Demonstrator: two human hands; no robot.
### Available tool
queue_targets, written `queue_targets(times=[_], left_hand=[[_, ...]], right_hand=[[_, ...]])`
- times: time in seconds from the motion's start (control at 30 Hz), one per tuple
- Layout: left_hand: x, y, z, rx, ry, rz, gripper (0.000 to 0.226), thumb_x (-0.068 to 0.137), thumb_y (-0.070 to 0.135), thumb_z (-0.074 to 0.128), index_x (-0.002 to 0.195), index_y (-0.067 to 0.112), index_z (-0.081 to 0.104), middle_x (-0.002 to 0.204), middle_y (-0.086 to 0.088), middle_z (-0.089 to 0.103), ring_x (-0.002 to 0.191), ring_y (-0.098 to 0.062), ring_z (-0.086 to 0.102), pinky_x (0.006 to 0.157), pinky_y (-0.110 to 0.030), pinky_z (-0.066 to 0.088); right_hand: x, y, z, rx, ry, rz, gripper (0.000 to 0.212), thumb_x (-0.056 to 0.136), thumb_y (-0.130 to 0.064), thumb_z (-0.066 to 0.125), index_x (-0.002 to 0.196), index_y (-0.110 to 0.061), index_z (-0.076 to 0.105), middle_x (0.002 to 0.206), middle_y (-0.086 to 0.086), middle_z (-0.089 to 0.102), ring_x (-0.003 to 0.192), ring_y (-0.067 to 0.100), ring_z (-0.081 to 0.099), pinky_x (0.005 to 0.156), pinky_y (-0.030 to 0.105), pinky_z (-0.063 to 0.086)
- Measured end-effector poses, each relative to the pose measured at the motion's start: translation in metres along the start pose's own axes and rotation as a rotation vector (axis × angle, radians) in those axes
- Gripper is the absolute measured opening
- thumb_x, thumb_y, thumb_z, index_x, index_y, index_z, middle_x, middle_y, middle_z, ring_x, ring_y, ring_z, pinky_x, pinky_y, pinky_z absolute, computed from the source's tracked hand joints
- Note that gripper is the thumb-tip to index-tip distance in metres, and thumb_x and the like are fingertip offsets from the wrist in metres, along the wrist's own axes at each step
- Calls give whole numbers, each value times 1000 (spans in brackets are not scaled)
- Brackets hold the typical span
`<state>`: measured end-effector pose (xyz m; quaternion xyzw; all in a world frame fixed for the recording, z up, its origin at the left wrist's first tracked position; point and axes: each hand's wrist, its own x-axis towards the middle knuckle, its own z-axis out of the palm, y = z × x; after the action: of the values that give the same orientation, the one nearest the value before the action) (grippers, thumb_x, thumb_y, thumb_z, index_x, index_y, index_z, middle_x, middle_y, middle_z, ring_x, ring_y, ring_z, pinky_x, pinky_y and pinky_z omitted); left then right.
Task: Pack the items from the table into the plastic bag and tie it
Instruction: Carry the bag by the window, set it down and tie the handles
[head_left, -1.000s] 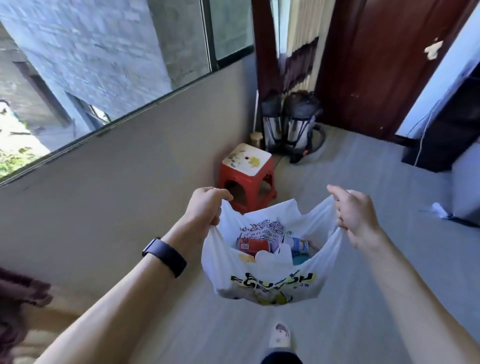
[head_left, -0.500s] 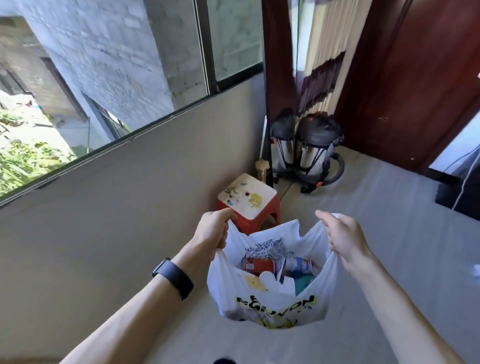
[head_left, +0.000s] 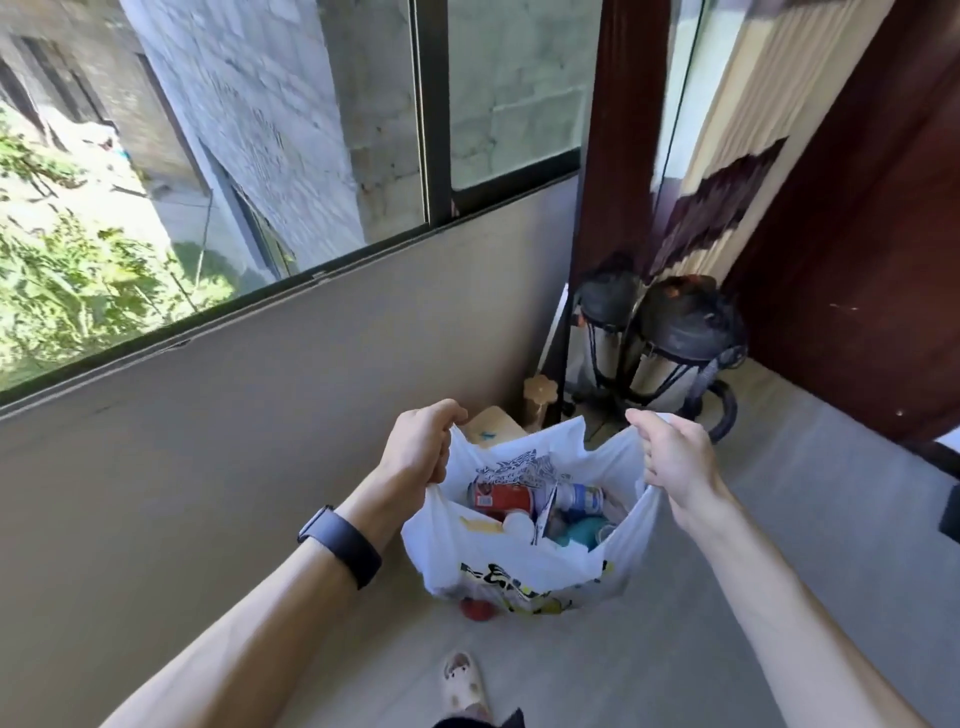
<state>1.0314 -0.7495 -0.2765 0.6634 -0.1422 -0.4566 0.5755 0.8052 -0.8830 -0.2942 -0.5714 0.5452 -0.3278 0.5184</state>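
A white plastic bag (head_left: 524, 566) with yellow and black print hangs open in front of me, above the floor. My left hand (head_left: 418, 449) is shut on its left handle and my right hand (head_left: 672, 460) on its right handle. Inside lie a red can (head_left: 501, 496), a small white and blue bottle (head_left: 582, 498), a patterned black and white packet (head_left: 519, 467), a teal item (head_left: 582, 532) and a white lid (head_left: 519, 525).
The red stool (head_left: 493, 423) with a beige top stands behind the bag, mostly hidden by it. A vacuum cleaner (head_left: 680, 348) sits in the corner by a mirror and dark wooden door (head_left: 857, 260). The wall with a window runs along the left. My slippered foot (head_left: 462, 680) is below.
I have walked closer to the stool and the view has tilted up. The bag now covers most of the stool; both hands keep their hold on the handles.
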Motion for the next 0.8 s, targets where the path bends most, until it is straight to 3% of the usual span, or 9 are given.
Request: queue_targets(times=[0.13,0.3,0.5,0.6,0.7,0.8], left_hand=[[50,27,22,15,73,-14,46,83,18,58,46,25,32,50,4,22,45,-15,16,46,-26,15],[107,44,45,-53,198,-55,37,85,18,58,57,23,34,52,4,23,47,-15,15,48,-27,12],[158,37,65,-203,470,-125,37,86,18,58,57,21,36,48,6,23,42,-14,14,48,-27,12],[175,32,79,-261,605,-156,39,87,17,58,53,20,39,44,7,23,38,-13,14,45,-23,13],[185,24,90,-335,733,-196,41,86,16,60,49,21,45,45,7,25,39,-13,15,45,-23,14],[196,19,91,-388,820,-228,36,87,18,61,55,19,45,46,6,26,42,-14,18,47,-26,17]], right_hand=[[68,-18,17,-27,-51,25,51,85,-30,61,41,-21,38,42,-15,28,52,16,26,53,32,22],[159,-28,37,-56,-174,17,49,86,-27,60,40,-23,44,42,-15,33,54,16,29,53,32,26],[263,-34,79,-165,-485,3,48,90,-28,59,41,-30,57,37,-18,40,54,14,35,53,29,29],[304,-35,94,-228,-629,-19,43,88,-29,58,46,-26,56,40,-17,40,57,16,35,57,34,31],[331,-36,111,-252,-766,-4,46,90,-23,57,44,-24,53,41,-16,38,54,16,33,52,29,30],[346,-32,127,-319,-839,-12,46,88,-21,56,43,-26,53,41,-17,40,55,17,34,56,32,29]])
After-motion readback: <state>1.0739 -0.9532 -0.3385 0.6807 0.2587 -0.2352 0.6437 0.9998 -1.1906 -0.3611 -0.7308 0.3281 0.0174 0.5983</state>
